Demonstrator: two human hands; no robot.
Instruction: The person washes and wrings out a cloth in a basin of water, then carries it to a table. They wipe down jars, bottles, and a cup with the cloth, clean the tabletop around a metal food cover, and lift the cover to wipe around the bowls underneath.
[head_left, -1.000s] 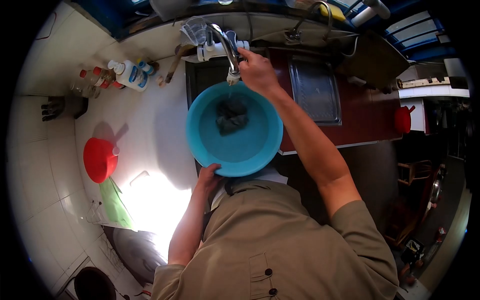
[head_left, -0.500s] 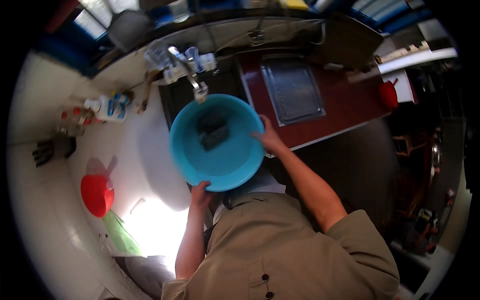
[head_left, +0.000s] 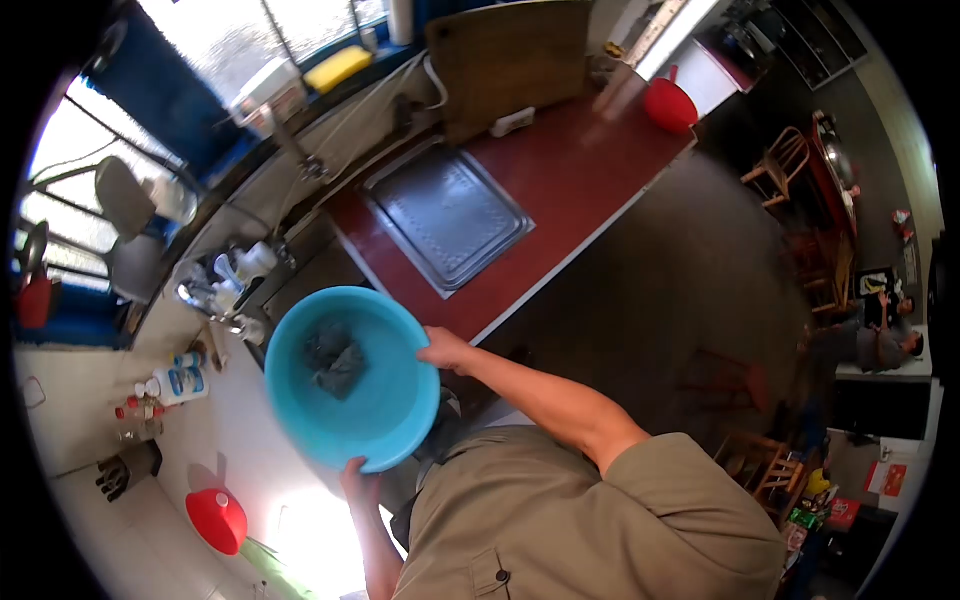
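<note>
A round turquoise basin (head_left: 395,405) is held between my two hands, over the sink and the counter edge. Inside it lies a crumpled dark grey cloth (head_left: 340,368); water around it I cannot make out for sure. My right hand (head_left: 446,351) grips the rim on the right side, thumb over the edge. At the near rim, my left hand (head_left: 360,486) is closed on the edge, with its fingers partly hidden beneath. The metal faucet (head_left: 243,327) stands just beyond the basin's far left side.
A metal tray (head_left: 448,215) lies on the red countertop (head_left: 590,165). A red bowl (head_left: 669,105) sits at its far end. On the left are bottles (head_left: 183,384), a knife block (head_left: 130,470) and a red colander-like bowl (head_left: 217,520). Chairs (head_left: 778,165) and a person (head_left: 885,340) are at right.
My view has turned to the right, so the counter and room shift left and tilt. Both hands keep hold of the basin, which now appears farther left and lower in view.
</note>
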